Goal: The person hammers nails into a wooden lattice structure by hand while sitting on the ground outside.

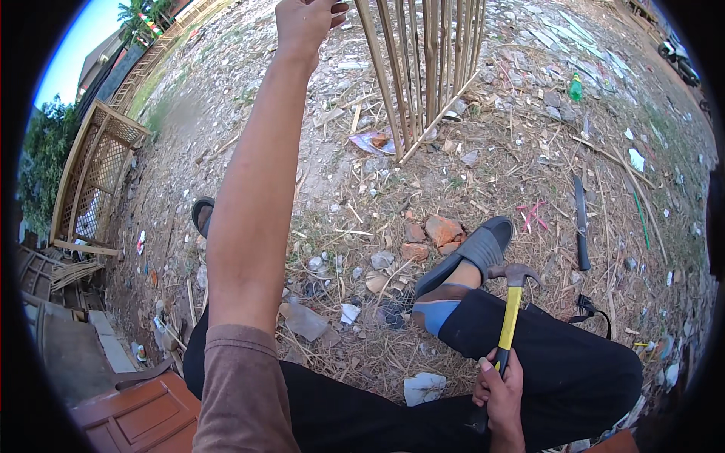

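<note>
Right hand (pixel 500 386) is clenched on a claw hammer (pixel 510 302), held low over the lap. Left hand (pixel 304 21), raised far ahead, reaches beside the bamboo frame (pixel 427 64); its grip cannot be told. Judged a nailing step, pending: the frame needs steadying before striking.

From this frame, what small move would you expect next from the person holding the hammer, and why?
Probably raising the hammer toward the bamboo slats. The right hand has a closed grip low on its yellow handle, with the head resting above the knee, away from the work. The left hand is stretched out at the slats' upper part, as if steadying them. Whether a nail is set there cannot be seen.
</note>
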Demonstrator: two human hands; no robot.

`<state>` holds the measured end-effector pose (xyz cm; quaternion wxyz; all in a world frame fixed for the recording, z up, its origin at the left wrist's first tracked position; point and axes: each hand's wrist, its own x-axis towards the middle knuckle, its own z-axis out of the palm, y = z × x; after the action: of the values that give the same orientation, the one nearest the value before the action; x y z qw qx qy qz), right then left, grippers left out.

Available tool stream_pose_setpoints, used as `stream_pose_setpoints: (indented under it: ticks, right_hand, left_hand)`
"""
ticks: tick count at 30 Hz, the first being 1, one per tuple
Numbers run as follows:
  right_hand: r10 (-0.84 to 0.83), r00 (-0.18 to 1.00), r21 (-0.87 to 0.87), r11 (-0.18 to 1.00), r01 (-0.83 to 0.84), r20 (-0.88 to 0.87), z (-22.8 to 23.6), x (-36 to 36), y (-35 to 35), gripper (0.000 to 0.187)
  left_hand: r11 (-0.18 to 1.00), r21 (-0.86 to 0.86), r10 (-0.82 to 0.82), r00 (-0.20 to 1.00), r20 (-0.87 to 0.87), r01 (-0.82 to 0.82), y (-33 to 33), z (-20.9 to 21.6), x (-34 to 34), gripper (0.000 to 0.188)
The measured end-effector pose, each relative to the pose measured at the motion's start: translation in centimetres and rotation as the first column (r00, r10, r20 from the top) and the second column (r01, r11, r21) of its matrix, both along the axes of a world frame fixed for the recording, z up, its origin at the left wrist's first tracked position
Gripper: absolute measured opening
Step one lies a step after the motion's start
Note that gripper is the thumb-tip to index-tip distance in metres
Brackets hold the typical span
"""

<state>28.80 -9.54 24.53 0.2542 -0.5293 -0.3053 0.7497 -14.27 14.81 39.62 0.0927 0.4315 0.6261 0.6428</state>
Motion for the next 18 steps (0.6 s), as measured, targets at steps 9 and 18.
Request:
stream_pose_setpoints:
  ticks: [9, 18]
  right_hand:
    - [0.000, 1.000, -0.013, 1.000, 0.000, -0.018, -0.1, 0.2, 0.1, 0.024]
    - [0.003, 1.000, -0.021, 1.000, -0.003, -0.002, -0.1, 0.1, 0.0, 0.026]
  left_hand:
    - [0.995, -0.096, 0.009, 0.968, 0.251, 0.015, -1.2, 1.5, 1.9, 0.034]
    - [0.994, 0.047, -0.107, 0.919, 0.379, 0.096, 0.0, 0.0, -1.2, 0.020]
